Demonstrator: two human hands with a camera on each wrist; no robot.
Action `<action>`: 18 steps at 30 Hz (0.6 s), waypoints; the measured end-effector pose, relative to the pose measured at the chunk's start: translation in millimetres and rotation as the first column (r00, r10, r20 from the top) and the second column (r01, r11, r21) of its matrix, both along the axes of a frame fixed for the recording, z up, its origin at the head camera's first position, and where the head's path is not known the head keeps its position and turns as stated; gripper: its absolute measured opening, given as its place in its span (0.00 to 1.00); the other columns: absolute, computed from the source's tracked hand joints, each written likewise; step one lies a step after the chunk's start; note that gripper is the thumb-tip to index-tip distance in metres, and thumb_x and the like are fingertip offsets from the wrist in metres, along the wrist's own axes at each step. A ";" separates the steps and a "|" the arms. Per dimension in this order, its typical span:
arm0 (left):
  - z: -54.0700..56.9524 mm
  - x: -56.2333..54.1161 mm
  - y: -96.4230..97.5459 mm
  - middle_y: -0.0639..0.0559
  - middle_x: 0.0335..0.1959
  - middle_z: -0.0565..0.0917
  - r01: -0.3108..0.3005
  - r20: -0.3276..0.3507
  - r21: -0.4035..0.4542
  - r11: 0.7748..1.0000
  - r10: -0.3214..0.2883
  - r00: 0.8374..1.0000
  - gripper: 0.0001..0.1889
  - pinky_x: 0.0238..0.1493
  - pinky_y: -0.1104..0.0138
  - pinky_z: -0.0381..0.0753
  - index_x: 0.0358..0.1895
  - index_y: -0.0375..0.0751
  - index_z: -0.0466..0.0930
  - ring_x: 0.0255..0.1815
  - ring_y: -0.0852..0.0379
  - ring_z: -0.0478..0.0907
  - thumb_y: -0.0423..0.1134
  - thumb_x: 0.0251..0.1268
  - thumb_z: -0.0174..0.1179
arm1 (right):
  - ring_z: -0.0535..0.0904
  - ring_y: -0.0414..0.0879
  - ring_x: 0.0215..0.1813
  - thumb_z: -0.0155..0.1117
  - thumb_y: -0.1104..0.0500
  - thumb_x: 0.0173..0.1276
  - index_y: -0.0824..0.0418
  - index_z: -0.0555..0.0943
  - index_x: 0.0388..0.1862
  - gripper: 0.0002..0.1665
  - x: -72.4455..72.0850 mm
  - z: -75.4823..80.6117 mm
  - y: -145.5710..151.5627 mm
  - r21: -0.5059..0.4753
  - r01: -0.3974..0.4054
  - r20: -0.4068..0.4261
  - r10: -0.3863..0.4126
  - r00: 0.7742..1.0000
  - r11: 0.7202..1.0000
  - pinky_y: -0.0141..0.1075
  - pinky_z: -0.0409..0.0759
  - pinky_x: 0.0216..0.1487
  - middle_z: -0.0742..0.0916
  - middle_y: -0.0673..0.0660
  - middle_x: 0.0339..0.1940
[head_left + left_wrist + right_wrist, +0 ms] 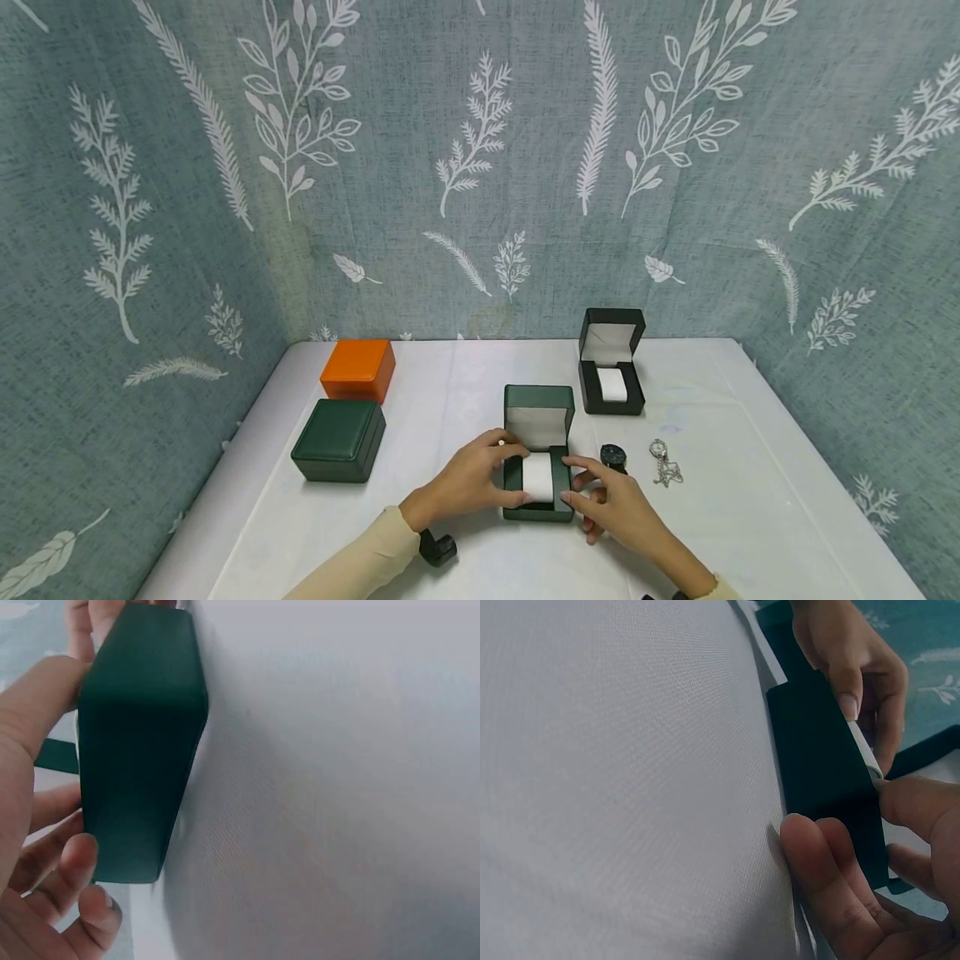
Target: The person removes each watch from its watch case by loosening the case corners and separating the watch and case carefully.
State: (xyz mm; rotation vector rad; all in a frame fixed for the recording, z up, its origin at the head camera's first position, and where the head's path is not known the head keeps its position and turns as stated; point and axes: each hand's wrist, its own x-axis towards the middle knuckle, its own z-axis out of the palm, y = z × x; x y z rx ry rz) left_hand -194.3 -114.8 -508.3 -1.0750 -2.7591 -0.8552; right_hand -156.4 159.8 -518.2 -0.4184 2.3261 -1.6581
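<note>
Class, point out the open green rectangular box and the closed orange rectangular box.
Open green rectangular box [538, 516]: head view, front wall.
Closed orange rectangular box [356, 360]: head view, top face.

The cream-sleeved left forearm [358, 560] and the right forearm [678, 557] slant inward over the worktop [780, 525] from its near side. Left hand [474, 473] and right hand [613, 504] face each other, fingertips near but apart. Each spreads thumb from index finger; the right's remaining fingers curl beneath.
</note>
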 end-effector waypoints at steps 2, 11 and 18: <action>-0.5 -0.5 -0.2 0.56 0.58 0.77 0.006 0.025 0.022 1.000 -0.006 1.000 0.30 0.48 0.70 0.77 0.61 0.48 0.84 0.49 0.64 0.75 0.59 0.59 0.74 | 0.84 0.51 0.23 0.74 0.54 0.69 0.57 0.74 0.72 0.35 0.1 0.3 0.2 0.006 -0.002 -0.006 0.002 1.000 1.000 0.45 0.84 0.23 0.83 0.61 0.46; -1.0 -2.9 -4.3 0.55 0.60 0.77 0.044 0.095 0.078 0.996 -0.052 0.994 0.28 0.36 0.75 0.75 0.61 0.46 0.83 0.33 0.67 0.75 0.57 0.64 0.71 | 0.84 0.51 0.23 0.73 0.53 0.70 0.57 0.74 0.73 0.35 0.4 -0.1 -0.1 0.005 -0.005 -0.013 0.005 1.000 1.000 0.46 0.84 0.24 0.83 0.61 0.46; -1.5 -2.9 -6.6 0.54 0.59 0.77 0.040 0.158 0.160 0.986 -0.065 0.985 0.24 0.32 0.74 0.77 0.60 0.47 0.84 0.29 0.68 0.76 0.52 0.64 0.73 | 0.84 0.51 0.23 0.73 0.53 0.69 0.56 0.74 0.73 0.35 0.8 -1.0 0.2 0.014 0.002 -0.014 -0.002 1.000 1.000 0.45 0.84 0.24 0.83 0.60 0.46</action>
